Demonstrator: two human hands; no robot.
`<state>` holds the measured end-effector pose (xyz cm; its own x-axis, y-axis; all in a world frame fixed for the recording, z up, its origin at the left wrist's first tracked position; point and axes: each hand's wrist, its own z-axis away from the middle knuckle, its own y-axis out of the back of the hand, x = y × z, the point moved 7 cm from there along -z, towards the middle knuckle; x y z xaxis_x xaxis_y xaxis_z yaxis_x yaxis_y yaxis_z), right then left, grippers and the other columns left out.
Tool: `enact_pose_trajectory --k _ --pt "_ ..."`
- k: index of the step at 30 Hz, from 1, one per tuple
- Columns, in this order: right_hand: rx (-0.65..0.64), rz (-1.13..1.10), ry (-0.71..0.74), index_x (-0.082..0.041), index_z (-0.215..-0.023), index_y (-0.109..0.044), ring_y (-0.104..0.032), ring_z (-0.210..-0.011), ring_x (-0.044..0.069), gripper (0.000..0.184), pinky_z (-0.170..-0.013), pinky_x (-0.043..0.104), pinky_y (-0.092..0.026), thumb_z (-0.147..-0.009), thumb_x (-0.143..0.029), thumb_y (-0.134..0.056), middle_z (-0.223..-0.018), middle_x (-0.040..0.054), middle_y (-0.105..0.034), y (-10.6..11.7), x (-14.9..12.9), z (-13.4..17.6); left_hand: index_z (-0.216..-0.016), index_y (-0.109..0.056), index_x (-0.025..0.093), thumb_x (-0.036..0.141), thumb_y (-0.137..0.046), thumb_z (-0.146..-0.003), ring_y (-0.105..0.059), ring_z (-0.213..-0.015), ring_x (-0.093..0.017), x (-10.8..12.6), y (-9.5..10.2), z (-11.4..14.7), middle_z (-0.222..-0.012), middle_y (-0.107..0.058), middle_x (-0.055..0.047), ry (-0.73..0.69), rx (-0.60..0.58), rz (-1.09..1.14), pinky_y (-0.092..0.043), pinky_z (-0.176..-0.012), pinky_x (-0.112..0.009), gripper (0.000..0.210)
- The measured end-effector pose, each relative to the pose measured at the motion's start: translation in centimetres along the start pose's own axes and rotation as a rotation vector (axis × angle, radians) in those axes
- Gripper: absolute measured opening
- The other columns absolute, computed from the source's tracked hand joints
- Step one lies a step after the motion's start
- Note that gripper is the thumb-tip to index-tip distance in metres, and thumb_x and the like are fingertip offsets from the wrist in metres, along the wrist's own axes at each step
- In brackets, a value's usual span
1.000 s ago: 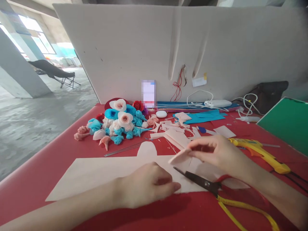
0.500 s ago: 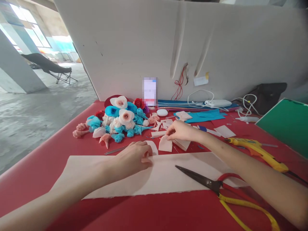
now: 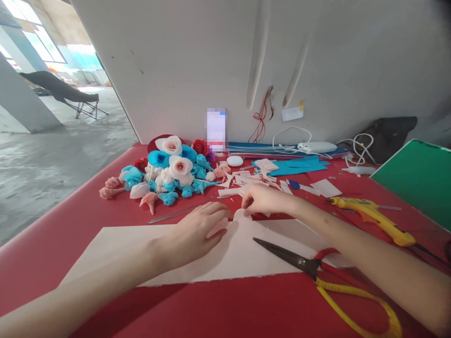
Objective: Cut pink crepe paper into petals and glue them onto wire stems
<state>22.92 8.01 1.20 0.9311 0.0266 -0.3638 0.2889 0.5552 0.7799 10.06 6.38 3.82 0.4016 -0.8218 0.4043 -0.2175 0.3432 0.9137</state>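
Note:
A wide sheet of pale pink crepe paper (image 3: 197, 270) lies across the red table. My left hand (image 3: 200, 227) rests over its upper middle, thumb and fingers apart, with nothing visibly gripped. Just to the right, my right hand (image 3: 264, 199) pinches a small round-topped paper petal (image 3: 242, 216) at the sheet's far edge. The petal's lower part blends into the sheet, so its outline there is hard to make out. Scissors (image 3: 285, 253) with one red and one yellow handle lie on the sheet, under my right forearm.
Blue, white, pink and red paper flowers (image 3: 169, 173) are heaped at the back left. Thin wires (image 3: 172, 215) lie before them. A yellow glue gun (image 3: 373, 218), blue paper (image 3: 296, 165), pale scraps (image 3: 243, 178) and a green board (image 3: 419, 178) occupy the right and back.
My right hand has brought the petal toward me and onto the sheet's far edge. My left hand's fingers have spread, and it sits slightly farther right. The view has shifted a little.

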Motion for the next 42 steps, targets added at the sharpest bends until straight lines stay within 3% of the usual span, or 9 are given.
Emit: enact_pose_trajectory --k 2,4,8,14,22,28,36,42 --pt "0.008 -0.009 -0.003 -0.014 -0.100 -0.058 -0.060 -0.080 0.015 0.023 -0.068 0.032 -0.051 -0.088 -0.032 -0.051 -0.098 0.0046 -0.061 -0.2 0.0 -0.1 -0.122 -0.048 0.021 0.009 -0.037 -0.085 -0.045 -0.116 -0.021 1.2 -0.6 0.2 -0.126 -0.051 -0.007 -0.170 -0.028 0.006 -0.037 -0.098 -0.035 0.040" --pt "0.040 -0.015 0.015 -0.014 -0.100 -0.058 -0.060 -0.082 0.016 0.024 -0.071 0.033 -0.051 -0.088 -0.033 -0.051 -0.098 0.0047 -0.061 -0.2 0.0 -0.2 -0.132 -0.037 0.023 0.011 -0.034 -0.089 -0.039 -0.124 -0.019 1.7 -1.3 0.5 -0.137 -0.042 -0.005 -0.252 -0.059 0.004 -0.032 -0.104 -0.036 0.045" --pt "0.138 -0.005 0.034 -0.014 -0.100 -0.058 -0.059 -0.085 0.017 0.023 -0.073 0.035 -0.051 -0.087 -0.032 -0.052 -0.101 0.0049 -0.060 0.4 0.2 -0.1 -0.135 -0.034 0.021 0.016 -0.030 -0.092 -0.033 -0.130 -0.018 1.4 -2.4 0.8 -0.142 -0.037 -0.004 -0.276 -0.083 -0.038 -0.027 -0.109 -0.037 0.044" --pt "0.339 0.081 -0.095 -0.015 -0.104 -0.057 -0.057 -0.094 0.019 0.024 -0.080 0.040 -0.048 -0.087 -0.031 -0.052 -0.108 0.0066 -0.057 1.8 1.8 1.4 -0.136 -0.034 0.019 0.017 -0.030 -0.092 -0.033 -0.130 -0.018 1.2 -2.6 1.0 -0.143 -0.036 -0.004 -0.283 -0.064 -0.108 -0.027 -0.109 -0.039 0.044" --pt "0.295 0.087 -0.114 -0.014 -0.100 -0.058 -0.059 -0.086 0.017 0.024 -0.075 0.036 -0.050 -0.087 -0.033 -0.052 -0.100 0.0054 -0.060 0.7 2.1 2.0 -0.134 -0.036 0.021 0.016 -0.034 -0.091 -0.036 -0.128 -0.020 0.9 -2.1 1.6 -0.141 -0.039 -0.005 -0.271 -0.056 -0.097 -0.030 -0.108 -0.036 0.044" --pt "0.363 0.129 -0.149 -0.015 -0.103 -0.057 -0.058 -0.091 0.018 0.023 -0.079 0.038 -0.049 -0.088 -0.031 -0.051 -0.106 0.0062 -0.059 1.4 2.3 2.2 -0.134 -0.038 0.021 0.018 -0.033 -0.091 -0.035 -0.129 -0.018 0.4 -1.9 2.6 -0.140 -0.040 -0.004 -0.241 -0.072 -0.138 -0.029 -0.109 -0.035 0.042" --pt "0.388 0.184 -0.219 -0.016 -0.107 -0.055 -0.057 -0.094 0.019 0.025 -0.080 0.039 -0.049 -0.088 -0.031 -0.050 -0.110 0.0072 -0.057 1.5 1.5 0.1 -0.135 -0.036 0.024 0.017 -0.035 -0.091 -0.038 -0.127 -0.020 0.5 -1.7 2.6 -0.140 -0.040 -0.004 -0.225 -0.038 -0.092 -0.032 -0.107 -0.038 0.045" --pt "0.314 0.185 -0.241 -0.016 -0.108 -0.055 -0.058 -0.091 0.018 0.025 -0.077 0.037 -0.050 -0.088 -0.031 -0.051 -0.108 0.0071 -0.057 2.0 1.0 -0.7 -0.133 -0.039 0.022 0.017 -0.035 -0.091 -0.038 -0.127 -0.020 0.3 -2.0 2.7 -0.139 -0.042 -0.004 -0.235 -0.044 -0.099 -0.032 -0.107 -0.037 0.043"
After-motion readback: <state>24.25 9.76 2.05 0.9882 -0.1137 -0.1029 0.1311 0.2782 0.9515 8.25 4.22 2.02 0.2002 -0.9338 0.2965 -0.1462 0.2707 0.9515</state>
